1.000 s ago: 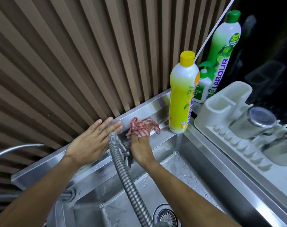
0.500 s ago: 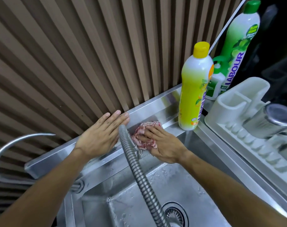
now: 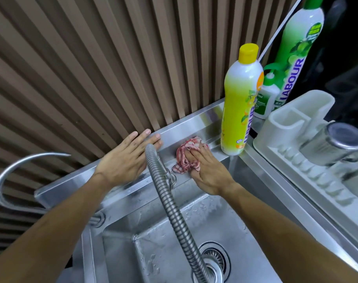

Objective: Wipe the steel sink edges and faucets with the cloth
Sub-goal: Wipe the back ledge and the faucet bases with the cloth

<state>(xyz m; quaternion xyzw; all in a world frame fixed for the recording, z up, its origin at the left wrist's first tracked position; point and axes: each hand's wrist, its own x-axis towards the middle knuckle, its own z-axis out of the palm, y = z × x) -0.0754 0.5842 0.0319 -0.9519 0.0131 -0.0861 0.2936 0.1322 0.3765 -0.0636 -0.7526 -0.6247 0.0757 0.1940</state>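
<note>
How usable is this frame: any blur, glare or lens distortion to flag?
Head view: wide-angle bending curves the brown slatted wall and leans the yellow-capped detergent bottle; soft glare on the steel sink ledge; the steel cups in the white rack look smeared; both hands and the red-and-white cloth stay fairly sharp.

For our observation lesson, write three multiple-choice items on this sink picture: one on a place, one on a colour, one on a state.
1. Where does the red-and-white checked cloth lie?
A. on the steel sink's back ledge
B. over the round drain
C. in the white plastic rack

2. What colour is the cap of the yellow plastic bottle next to the cloth?
A. green
B. yellow
C. red

3. How is the left hand held?
A. fist
B. gripping the hose
C. flat, fingers straight

Answers: 1 A, the right hand presses it there; 2 B, cap matches bottle; 3 C, palm down on the ledge.
</note>
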